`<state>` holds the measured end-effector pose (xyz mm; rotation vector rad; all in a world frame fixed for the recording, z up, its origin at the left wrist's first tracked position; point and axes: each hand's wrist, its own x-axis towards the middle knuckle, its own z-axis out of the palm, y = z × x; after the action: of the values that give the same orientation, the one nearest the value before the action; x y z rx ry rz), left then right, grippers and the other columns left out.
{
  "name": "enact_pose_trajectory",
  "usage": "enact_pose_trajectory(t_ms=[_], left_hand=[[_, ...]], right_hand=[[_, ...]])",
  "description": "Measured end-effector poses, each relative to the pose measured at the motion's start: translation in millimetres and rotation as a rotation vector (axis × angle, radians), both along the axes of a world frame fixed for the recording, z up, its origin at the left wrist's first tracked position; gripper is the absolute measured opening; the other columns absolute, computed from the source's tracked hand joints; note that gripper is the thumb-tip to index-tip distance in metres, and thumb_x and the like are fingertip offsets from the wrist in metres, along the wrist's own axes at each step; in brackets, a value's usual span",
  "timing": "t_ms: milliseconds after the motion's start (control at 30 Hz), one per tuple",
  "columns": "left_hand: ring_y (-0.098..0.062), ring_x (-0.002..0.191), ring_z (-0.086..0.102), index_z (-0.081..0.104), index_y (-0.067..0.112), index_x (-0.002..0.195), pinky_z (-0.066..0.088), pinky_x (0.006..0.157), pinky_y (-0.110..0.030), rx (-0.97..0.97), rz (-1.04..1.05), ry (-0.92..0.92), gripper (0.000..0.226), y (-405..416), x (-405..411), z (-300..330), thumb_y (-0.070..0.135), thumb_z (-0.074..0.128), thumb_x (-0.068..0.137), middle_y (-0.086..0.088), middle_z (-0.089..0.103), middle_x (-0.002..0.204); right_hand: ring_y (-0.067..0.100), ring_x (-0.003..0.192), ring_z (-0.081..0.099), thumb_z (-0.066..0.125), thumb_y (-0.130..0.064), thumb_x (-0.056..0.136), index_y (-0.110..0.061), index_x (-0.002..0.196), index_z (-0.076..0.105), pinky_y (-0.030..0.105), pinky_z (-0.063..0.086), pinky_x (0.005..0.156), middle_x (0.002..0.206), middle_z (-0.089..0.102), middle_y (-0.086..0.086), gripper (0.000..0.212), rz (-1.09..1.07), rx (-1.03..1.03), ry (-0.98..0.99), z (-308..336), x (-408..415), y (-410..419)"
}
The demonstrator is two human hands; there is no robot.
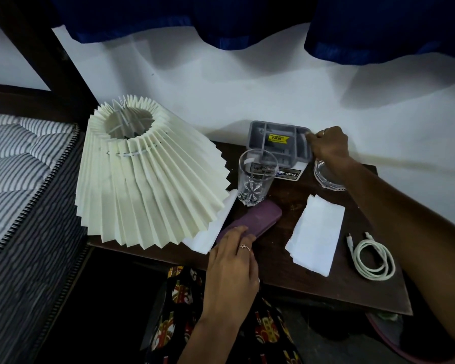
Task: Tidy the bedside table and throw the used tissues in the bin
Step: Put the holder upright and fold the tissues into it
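Lying flat near the front edge of the dark bedside table (273, 271), a white tissue (315, 235) looks folded and rectangular. The left hand (231, 266) rests fingers-down on a purple case (252, 219); farther back, the right hand (329, 145) grips a grey organiser tray (279, 137).

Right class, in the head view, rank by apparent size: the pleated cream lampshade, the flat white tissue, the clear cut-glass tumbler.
1. Pleated cream lampshade
2. Flat white tissue
3. Clear cut-glass tumbler
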<state>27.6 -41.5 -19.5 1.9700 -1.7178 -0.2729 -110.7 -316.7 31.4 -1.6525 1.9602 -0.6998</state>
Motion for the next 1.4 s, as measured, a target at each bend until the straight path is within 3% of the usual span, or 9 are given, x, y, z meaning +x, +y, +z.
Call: enact_pose_trajectory(t_ms=[100, 300, 500, 567, 667, 867, 1033, 1200, 1400], left_hand=[[-0.015, 0.111, 0.058, 0.063, 0.018, 0.108, 0.051, 0.088, -0.034, -0.004, 0.003, 0.019, 0.035, 0, -1, 1, 0.023, 0.036, 0.086, 0.001, 0.057, 0.122], [-0.018, 0.114, 0.056, 0.063, 0.016, 0.110, 0.050, 0.090, -0.035, -0.029, -0.023, 0.032, 0.030, 2, -2, -2, 0.008, 0.061, 0.081, -0.002, 0.058, 0.123], [-0.018, 0.113, 0.057, 0.064, 0.014, 0.109, 0.050, 0.087, -0.036, -0.009, -0.053, -0.004, 0.031, 6, -4, 2, 0.006, 0.065, 0.079, -0.003, 0.060, 0.121], [-0.019, 0.113, 0.058, 0.064, 0.013, 0.109, 0.049, 0.088, -0.036, -0.012, -0.070, -0.006, 0.030, 9, -6, 3, 0.006, 0.064, 0.081, -0.003, 0.060, 0.121], [-0.017, 0.114, 0.058, 0.065, 0.013, 0.109, 0.049, 0.088, -0.034, -0.013, -0.096, -0.012, 0.029, 12, -11, 4, 0.006, 0.065, 0.081, -0.002, 0.060, 0.120], [-0.017, 0.116, 0.056, 0.065, 0.012, 0.111, 0.049, 0.088, -0.033, -0.009, -0.160, -0.045, 0.029, 15, -18, 4, 0.008, 0.063, 0.082, -0.002, 0.060, 0.121], [-0.017, 0.116, 0.056, 0.065, 0.012, 0.111, 0.049, 0.088, -0.034, -0.019, -0.162, -0.049, 0.030, 11, -18, 2, 0.007, 0.064, 0.081, -0.002, 0.060, 0.121], [-0.018, 0.113, 0.058, 0.066, 0.011, 0.110, 0.050, 0.086, -0.035, -0.024, -0.162, -0.052, 0.032, 9, -17, -2, 0.005, 0.067, 0.079, -0.002, 0.062, 0.119], [-0.014, 0.115, 0.055, 0.063, 0.013, 0.115, 0.047, 0.092, -0.031, -0.007, -0.184, 0.026, 0.031, 10, -17, 2, 0.007, 0.061, 0.085, 0.001, 0.057, 0.124]], right_hand=[[0.023, 0.060, 0.048, 0.057, -0.027, 0.090, 0.004, 0.059, 0.053, 0.013, 0.030, 0.040, 0.054, 0.049, 0.017, 0.045, 0.017, -0.015, -0.037, 3, -3, 8], [0.031, 0.094, 0.064, 0.052, -0.026, 0.092, -0.001, 0.096, 0.071, 0.033, 0.046, 0.085, 0.095, 0.071, 0.020, 0.031, 0.054, -0.138, -0.049, 14, -8, 40], [0.022, 0.067, 0.056, 0.051, -0.016, 0.084, -0.011, 0.063, 0.060, 0.024, 0.038, 0.061, 0.068, 0.060, 0.010, 0.023, 0.236, -0.099, 0.097, 6, -34, 83], [0.025, 0.081, 0.060, 0.058, -0.013, 0.085, -0.006, 0.078, 0.067, 0.020, 0.036, 0.062, 0.083, 0.065, 0.014, 0.013, 0.278, 0.056, 0.190, -2, -47, 92], [0.028, 0.113, 0.057, 0.067, -0.013, 0.083, -0.001, 0.118, 0.060, 0.021, 0.041, 0.084, 0.121, 0.062, 0.017, 0.037, 0.280, 0.269, 0.270, -15, -65, 101], [0.030, 0.127, 0.045, 0.075, -0.020, 0.077, 0.001, 0.130, 0.047, 0.034, 0.036, 0.104, 0.138, 0.047, 0.018, 0.064, 0.317, 0.358, 0.354, -25, -77, 101], [0.031, 0.118, 0.050, 0.079, -0.020, 0.072, 0.002, 0.120, 0.052, 0.034, 0.041, 0.095, 0.127, 0.054, 0.019, 0.059, 0.309, 0.403, 0.359, -26, -77, 93], [0.025, 0.079, 0.056, 0.076, -0.003, 0.070, -0.001, 0.092, 0.058, 0.026, 0.042, 0.056, 0.089, 0.058, 0.013, 0.029, 0.273, 0.511, 0.180, -30, -74, 84], [0.018, 0.069, 0.053, 0.063, 0.001, 0.081, -0.007, 0.078, 0.052, 0.023, 0.044, 0.050, 0.083, 0.056, 0.011, 0.014, 0.271, 0.587, -0.022, -23, -69, 97]])
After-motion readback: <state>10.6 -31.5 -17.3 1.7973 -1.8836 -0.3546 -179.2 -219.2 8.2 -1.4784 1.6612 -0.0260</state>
